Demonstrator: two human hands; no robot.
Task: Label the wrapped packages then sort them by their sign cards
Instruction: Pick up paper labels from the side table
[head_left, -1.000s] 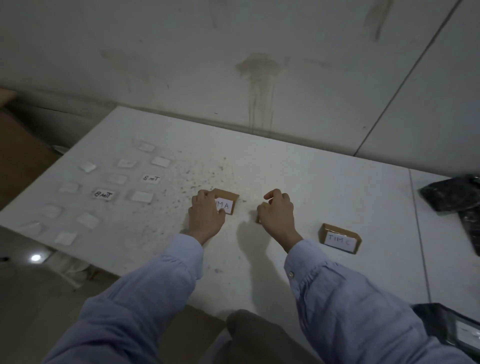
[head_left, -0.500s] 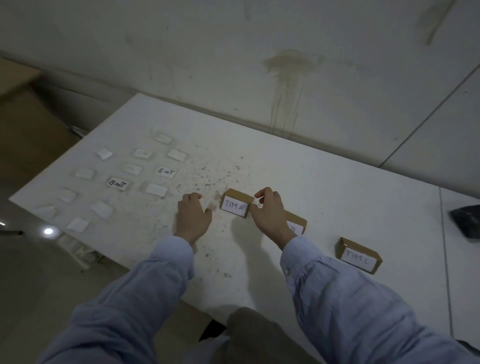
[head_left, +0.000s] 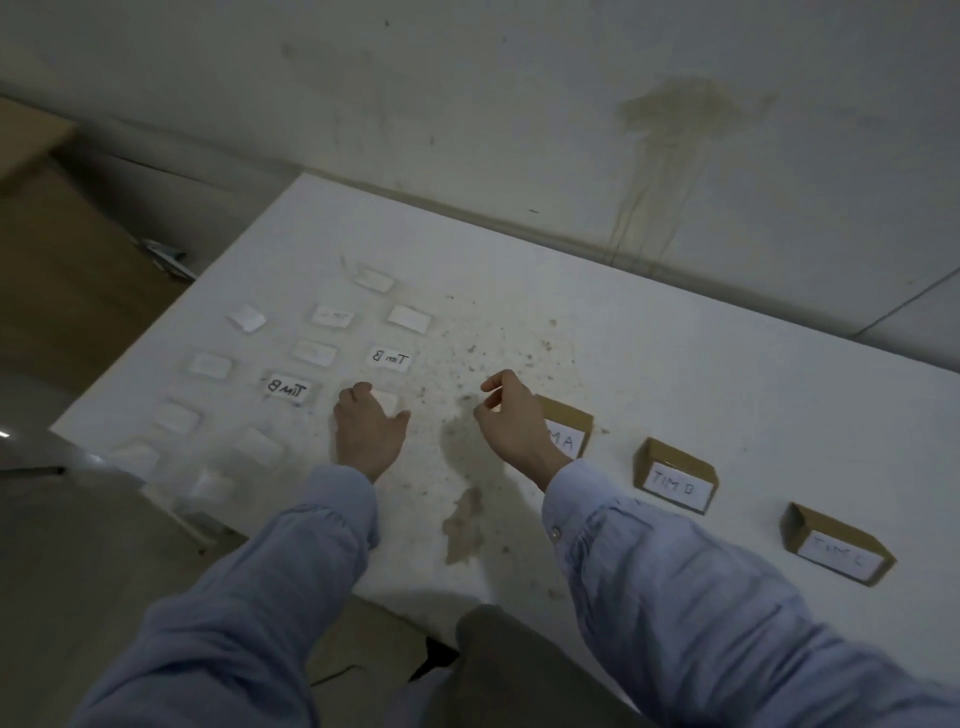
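Head view: a stained wall (head_left: 519, 104) backs a white table (head_left: 701, 364) speckled with dark crumbs. Toward the table's near right edge three brown cardboard sign cards stand in a row, apart from one another: the TIM C card (head_left: 837, 545), the TIM B card (head_left: 675, 475) and the TIM A card (head_left: 571, 423), the last partly hidden behind the right hand (head_left: 511, 415). That hand hovers with fingers loosely curled, thumb and forefinger apart, nothing seen between them. The left hand (head_left: 366, 428) lies palm-down on a blank slip (head_left: 387, 400); whether its bent fingers pinch it cannot be told. On the table's left part lie rows of paper slips (head_left: 316, 351), two reading "Tim B".
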